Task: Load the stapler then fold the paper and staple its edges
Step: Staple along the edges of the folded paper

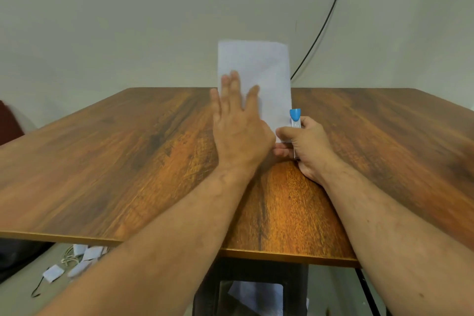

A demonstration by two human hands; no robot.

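- Head view, step in hand: I judge this to be the stapling stage. The paper (256, 84) already looks folded into a narrow strip, and the stapler (295, 123) sits at its edge, so loading and folding appear done.
- Head view, left hand: my left hand (239, 131) lies at the centre of the frame with straight, spread fingers (232, 87) pressing on the left part of the paper. It curls round nothing.
- Head view, right hand: my right hand (305, 146), just right of centre, is wrapped round the stapler, thumb on the near side. Only the blue tip and a strip of the pale body show above my fingers.
- Head view, paper against the grip: the sheet runs from between my hands toward upper centre, past the far edge of the table (128, 161). Its lower right corner lies at the stapler, just beside my right thumb; whether it sits inside the stapler's mouth I cannot tell.
- Head view, next move: by my reading, a firm squeeze of the right hand while the left holds the layers flat and aligned; then the stapler must shift along the edge.
- Head view, surroundings: a dark cable (323, 28) hangs at the upper right; paper scraps (84, 259) lie on the floor at the lower left.
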